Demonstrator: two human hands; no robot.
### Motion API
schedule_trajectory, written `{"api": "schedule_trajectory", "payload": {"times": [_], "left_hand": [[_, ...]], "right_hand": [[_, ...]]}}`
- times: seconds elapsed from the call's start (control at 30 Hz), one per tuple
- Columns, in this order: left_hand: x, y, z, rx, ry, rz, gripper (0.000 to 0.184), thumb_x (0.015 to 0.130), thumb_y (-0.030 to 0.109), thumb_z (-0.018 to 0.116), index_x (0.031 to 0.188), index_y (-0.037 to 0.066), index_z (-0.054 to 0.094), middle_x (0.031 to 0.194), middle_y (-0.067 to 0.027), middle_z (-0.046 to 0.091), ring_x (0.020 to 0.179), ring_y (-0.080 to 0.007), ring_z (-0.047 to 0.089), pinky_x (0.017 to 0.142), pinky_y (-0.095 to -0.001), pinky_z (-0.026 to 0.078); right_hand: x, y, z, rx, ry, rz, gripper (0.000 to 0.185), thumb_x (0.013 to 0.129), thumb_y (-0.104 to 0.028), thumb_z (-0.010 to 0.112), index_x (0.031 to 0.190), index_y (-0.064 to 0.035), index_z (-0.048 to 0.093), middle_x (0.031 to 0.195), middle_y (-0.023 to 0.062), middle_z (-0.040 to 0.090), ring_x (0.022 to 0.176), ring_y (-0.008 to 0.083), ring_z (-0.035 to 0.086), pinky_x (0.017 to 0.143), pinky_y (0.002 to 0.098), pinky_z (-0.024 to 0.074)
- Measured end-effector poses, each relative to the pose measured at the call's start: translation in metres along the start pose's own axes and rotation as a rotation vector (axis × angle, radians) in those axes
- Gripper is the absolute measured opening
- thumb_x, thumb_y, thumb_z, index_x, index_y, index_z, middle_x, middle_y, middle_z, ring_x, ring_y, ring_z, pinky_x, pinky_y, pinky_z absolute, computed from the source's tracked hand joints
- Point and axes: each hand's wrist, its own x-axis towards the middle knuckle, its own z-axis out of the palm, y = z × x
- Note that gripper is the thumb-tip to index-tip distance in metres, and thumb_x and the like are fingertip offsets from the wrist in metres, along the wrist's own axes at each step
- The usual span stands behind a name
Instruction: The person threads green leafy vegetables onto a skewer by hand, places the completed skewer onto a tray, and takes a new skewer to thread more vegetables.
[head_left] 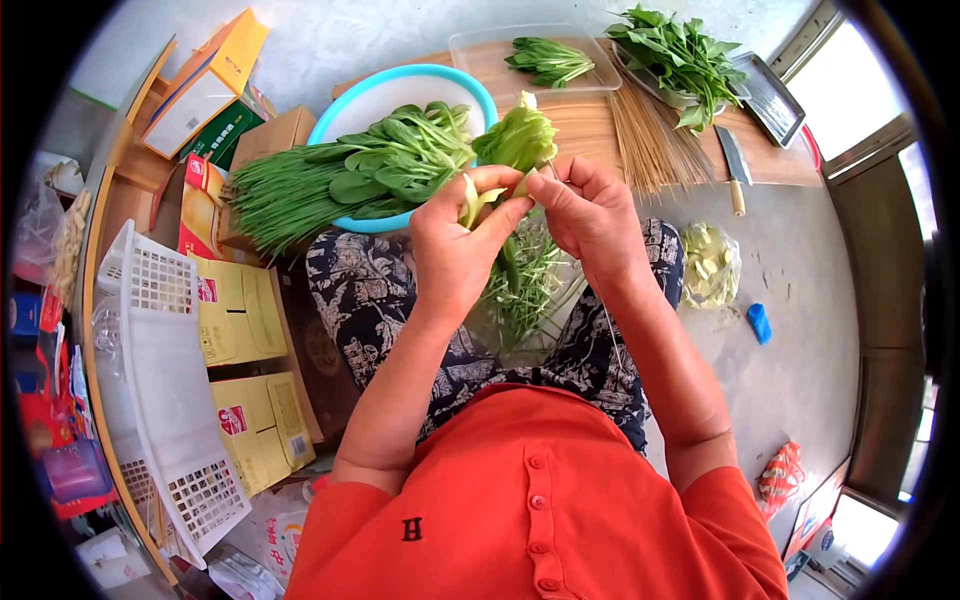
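Observation:
My left hand (pixel 455 250) is closed, its fingers pinching pale green lettuce leaf pieces (pixel 472 203). Close against it, my right hand (pixel 595 225) is closed around a thin bamboo skewer (pixel 606 325), which runs down along the forearm. A ruffled bunch of lettuce (pixel 520 138) stands just above the fingertips, apparently on the skewer's upper end; the exact contact is hidden by my fingers. Below both hands, loose green stems and leaves (pixel 525 285) lie between the knees. Just beyond my left hand, leafy greens (pixel 400 160) and long chives (pixel 290 200) rest across a blue-rimmed basin (pixel 345 105).
On the wooden table (pixel 590 130) are a clear tray (pixel 470 45) of greens, a bundle of skewers (pixel 655 140), a heaped leaf container (pixel 675 60) and a knife (pixel 735 165). A plastic bag (pixel 710 265) lies on the floor. Cartons (pixel 240 315) and a white basket (pixel 165 350) stand left.

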Motion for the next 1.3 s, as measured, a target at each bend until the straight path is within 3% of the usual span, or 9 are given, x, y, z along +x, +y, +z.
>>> {"api": "schedule_trajectory", "payload": {"times": [0.07, 0.13, 0.27, 0.43, 0.7, 1.07, 1.3], "left_hand": [[0.000, 0.003, 0.000, 0.014, 0.012, 0.020, 0.023, 0.082, 0.000, 0.071, 0.104, 0.000, 0.066, 0.083, 0.0025, 0.063, 0.061, 0.0006, 0.045, 0.051, -0.0151, 0.034], [0.001, 0.010, -0.008, -0.024, 0.009, -0.150, 0.023, 0.084, 0.002, 0.069, 0.107, -0.002, 0.065, 0.085, -0.0010, 0.065, 0.059, -0.0009, 0.046, 0.049, -0.0158, 0.034], [0.022, 0.010, -0.052, -0.298, 0.026, -0.248, 0.028, 0.088, 0.010, 0.067, 0.112, -0.005, 0.061, 0.092, -0.0106, 0.069, 0.056, -0.0043, 0.050, 0.042, -0.0151, 0.029], [0.039, 0.009, -0.096, -0.340, 0.008, -0.245, 0.032, 0.089, 0.018, 0.067, 0.113, -0.003, 0.061, 0.095, -0.0098, 0.068, 0.055, -0.0042, 0.047, 0.042, -0.0154, 0.029], [0.041, 0.015, -0.087, -0.431, -0.121, -0.232, 0.034, 0.087, 0.021, 0.069, 0.111, -0.002, 0.062, 0.094, -0.0072, 0.067, 0.055, -0.0030, 0.045, 0.045, -0.0167, 0.031], [0.035, 0.021, -0.076, -0.428, -0.112, -0.237, 0.034, 0.086, 0.030, 0.071, 0.101, 0.000, 0.063, 0.069, 0.0050, 0.054, 0.050, -0.0009, 0.039, 0.044, -0.0175, 0.026], [0.035, 0.020, -0.075, -0.443, -0.169, -0.227, 0.034, 0.085, 0.031, 0.071, 0.099, 0.001, 0.063, 0.067, 0.0061, 0.054, 0.049, -0.0008, 0.038, 0.043, -0.0173, 0.024]], "right_hand": [[-0.002, -0.001, 0.001, -0.016, -0.004, -0.015, 0.015, 0.092, -0.018, 0.064, 0.084, -0.0052, 0.060, 0.058, -0.0074, 0.048, 0.046, 0.0006, 0.037, 0.041, 0.0185, 0.0252], [-0.007, -0.007, 0.001, -0.097, -0.027, 0.011, 0.016, 0.094, -0.018, 0.059, 0.090, -0.0028, 0.063, 0.058, -0.0079, 0.046, 0.047, 0.0007, 0.036, 0.042, 0.0189, 0.0255], [-0.027, -0.019, -0.007, -0.297, -0.065, -0.018, 0.020, 0.097, -0.018, 0.053, 0.099, -0.0020, 0.066, 0.057, -0.0098, 0.039, 0.049, 0.0004, 0.035, 0.045, 0.0188, 0.0250], [-0.056, -0.040, -0.012, -0.469, -0.168, 0.078, 0.021, 0.098, -0.018, 0.053, 0.100, -0.0018, 0.066, 0.060, -0.0090, 0.041, 0.052, 0.0004, 0.034, 0.046, 0.0191, 0.0255], [-0.067, -0.052, 0.006, -0.426, -0.281, 0.088, 0.019, 0.097, -0.015, 0.054, 0.100, 0.0002, 0.066, 0.063, -0.0044, 0.047, 0.059, 0.0034, 0.038, 0.052, 0.0212, 0.0330], [-0.067, -0.051, 0.011, -0.383, -0.273, 0.107, 0.020, 0.098, -0.016, 0.052, 0.100, -0.0007, 0.065, 0.060, -0.0076, 0.042, 0.054, 0.0010, 0.035, 0.048, 0.0200, 0.0282], [-0.064, -0.049, 0.011, -0.389, -0.278, 0.078, 0.020, 0.098, -0.016, 0.052, 0.101, -0.0012, 0.065, 0.060, -0.0076, 0.043, 0.053, 0.0007, 0.035, 0.048, 0.0195, 0.0277]]}}
